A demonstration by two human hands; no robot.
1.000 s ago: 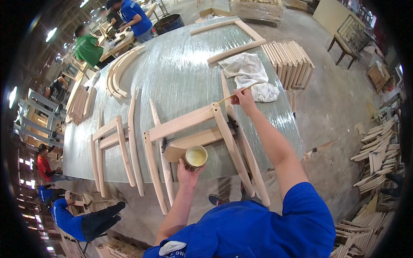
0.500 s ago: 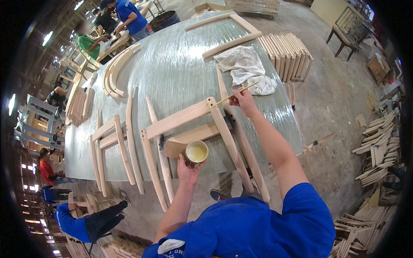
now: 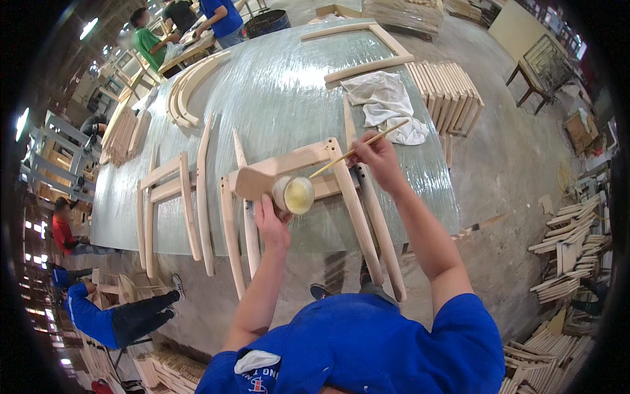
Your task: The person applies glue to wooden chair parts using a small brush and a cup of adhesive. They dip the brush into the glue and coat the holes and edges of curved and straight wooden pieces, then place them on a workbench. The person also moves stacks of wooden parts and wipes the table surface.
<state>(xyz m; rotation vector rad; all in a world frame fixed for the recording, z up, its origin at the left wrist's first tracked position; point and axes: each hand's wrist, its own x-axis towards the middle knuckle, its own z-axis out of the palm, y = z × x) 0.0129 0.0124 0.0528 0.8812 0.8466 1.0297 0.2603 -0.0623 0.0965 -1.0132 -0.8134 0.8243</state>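
Observation:
My left hand (image 3: 274, 226) is closed round a cup (image 3: 281, 192) of pale yellow liquid, tilted toward me. A flat, rounded wooden piece (image 3: 254, 184) sticks out beside the cup; whether my fingers hold it too is hard to tell. In my right hand (image 3: 376, 161), a thin wooden stick (image 3: 395, 129) is pinched, its lower end close to the cup's rim. Both hands are over a pale wooden chair frame (image 3: 350, 217), leaning on the table edge. Dark holes show at its upper right corner. Cup and wooden piece hide part of its rails.
A second wooden frame (image 3: 186, 203) stands to the left. On the plastic-covered table (image 3: 275, 98) lie curved wooden parts (image 3: 180, 92), a white cloth (image 3: 380, 98) and an angled frame (image 3: 367, 65). Stacked frames (image 3: 449, 95) stand at the right. Co-workers are at the far left.
My left hand has raised the cup and wooden piece toward the frame's top rail. The stick's tip has left the frame's corner and come near the cup. The view has shifted slightly.

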